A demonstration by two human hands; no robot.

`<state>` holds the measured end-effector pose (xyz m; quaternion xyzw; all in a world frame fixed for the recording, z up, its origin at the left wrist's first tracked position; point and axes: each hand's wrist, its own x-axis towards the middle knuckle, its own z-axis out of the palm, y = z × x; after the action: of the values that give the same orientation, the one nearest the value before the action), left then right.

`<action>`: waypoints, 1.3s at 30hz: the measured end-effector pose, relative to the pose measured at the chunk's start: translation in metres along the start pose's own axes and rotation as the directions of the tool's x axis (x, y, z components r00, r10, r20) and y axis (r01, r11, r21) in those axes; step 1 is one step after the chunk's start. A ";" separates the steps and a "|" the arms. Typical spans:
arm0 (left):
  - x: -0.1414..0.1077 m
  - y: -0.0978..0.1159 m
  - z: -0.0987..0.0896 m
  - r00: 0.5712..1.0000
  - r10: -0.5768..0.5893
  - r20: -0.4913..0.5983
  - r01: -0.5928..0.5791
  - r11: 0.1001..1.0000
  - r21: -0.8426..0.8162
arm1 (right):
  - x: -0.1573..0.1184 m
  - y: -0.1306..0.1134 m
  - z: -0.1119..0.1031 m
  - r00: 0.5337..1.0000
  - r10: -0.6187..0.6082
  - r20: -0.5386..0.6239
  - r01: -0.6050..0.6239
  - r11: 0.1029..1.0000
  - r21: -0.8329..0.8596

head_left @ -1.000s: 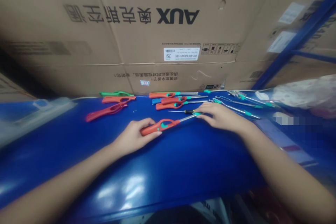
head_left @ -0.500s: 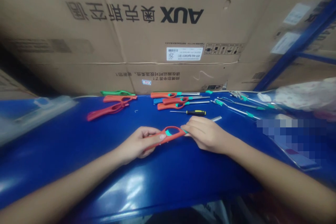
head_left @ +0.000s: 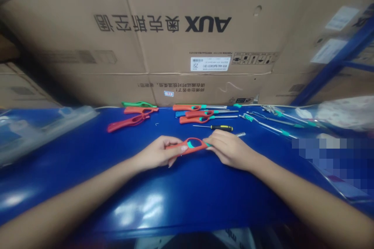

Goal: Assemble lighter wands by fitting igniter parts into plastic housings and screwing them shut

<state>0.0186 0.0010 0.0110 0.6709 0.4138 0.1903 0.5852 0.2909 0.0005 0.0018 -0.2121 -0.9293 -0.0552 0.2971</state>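
Observation:
My left hand is closed around the orange handle of a long-reach lighter, its thumb lying along the handle beside the green trigger. My right hand is closed at the other end, over the green collar. The metal tip of the lighter pokes out past the right knuckles; the rest of the rod is hidden by the fingers. Just beyond my hands lies a screwdriver with a black and yellow handle. Behind it are several lighters with rods, among them an orange lighter.
Handles without rods, one a red handle, lie at the back left. Loose metal rods with green collars are at the back right. A large cardboard box stands behind the blue table. Clear plastic packaging lies at the left.
The view has shifted slightly, so the background sits further right and a little lower. Both hands keep their hold on the lighter, which is now a little more level.

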 end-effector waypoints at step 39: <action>-0.029 0.007 -0.155 0.886 0.015 -0.463 0.433 0.327 0.840 | -0.012 0.040 -0.070 0.091 0.881 0.465 -0.622 0.415 -0.665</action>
<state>-0.1109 0.0756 0.0623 0.7681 0.6391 -0.0274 0.0266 0.3538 0.0161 0.0511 -0.7047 -0.6811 0.0654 -0.1878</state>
